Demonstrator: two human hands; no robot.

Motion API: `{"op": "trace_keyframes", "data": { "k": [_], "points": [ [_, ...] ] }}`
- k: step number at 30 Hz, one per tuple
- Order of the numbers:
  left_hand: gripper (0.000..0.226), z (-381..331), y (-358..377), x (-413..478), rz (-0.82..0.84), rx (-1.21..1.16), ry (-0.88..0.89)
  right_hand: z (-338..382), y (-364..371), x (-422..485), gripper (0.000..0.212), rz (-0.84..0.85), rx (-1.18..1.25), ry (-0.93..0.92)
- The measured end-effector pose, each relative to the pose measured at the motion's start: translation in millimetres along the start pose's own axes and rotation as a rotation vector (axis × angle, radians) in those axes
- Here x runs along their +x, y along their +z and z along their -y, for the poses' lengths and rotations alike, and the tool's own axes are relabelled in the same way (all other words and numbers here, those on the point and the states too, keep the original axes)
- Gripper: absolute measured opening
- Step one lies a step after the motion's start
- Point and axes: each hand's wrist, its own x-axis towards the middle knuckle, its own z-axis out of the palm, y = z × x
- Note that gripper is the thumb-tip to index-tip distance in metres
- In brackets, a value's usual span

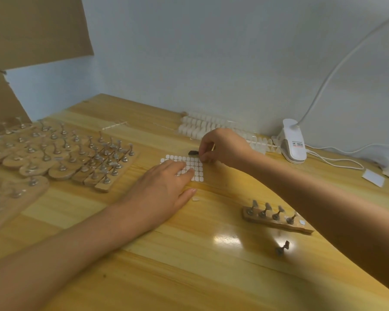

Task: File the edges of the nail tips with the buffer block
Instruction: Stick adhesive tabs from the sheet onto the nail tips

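Left hand [164, 187] covers sticker sheet [194, 163] | right hand [222, 147] pinch unclear

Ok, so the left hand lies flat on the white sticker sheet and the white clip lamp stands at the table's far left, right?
Not quite. The head view shows the left hand flat on the sticker sheet, but the white clip lamp stands at the table's far right, against the wall.
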Motion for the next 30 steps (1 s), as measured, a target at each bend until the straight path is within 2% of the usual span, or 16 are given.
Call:
{"op": "trace_keyframes", "data": {
  "k": [8,13,15,18,21,23,26,28,30],
  "points": [
    [0.051,0,0,-3,-0.033,-0.096,-0.008,1,4,-3,0.007,-0.027,-0.05,-0.008],
    [0.048,0,1,-5,-0.065,-0.154,-0.01,9,3,-6,0.006,0.03,-0.183,-0.026],
    [0.047,1,1,-5,-0.069,-0.183,-0.014,11,-9,-16,0.007,0.026,-0.151,-0.055],
    [0.045,5,-2,-2,-0.021,-0.271,-0.042,5,-42,-58,0.01,-0.027,0.226,0.017],
    [0.032,13,-14,7,-0.024,-0.528,-0.164,-10,-68,-124,0.006,-0.03,0.663,0.137],
    [0.026,10,-21,8,-0.08,-0.522,-0.171,-18,-72,-168,0.019,-0.015,0.828,0.234],
    [0.019,-22,-26,0,-0.192,-0.402,0.084,-29,-62,-219,0.022,-0.029,1.021,0.39],
    [0.016,-53,-27,-5,-0.121,-0.417,0.257,-32,-51,-239,0.018,-0.043,1.122,0.449],
    [0.018,-76,-22,-7,-0.053,-0.433,0.31,-33,-42,-250,0.015,-0.058,1.177,0.465]
  ]
}}
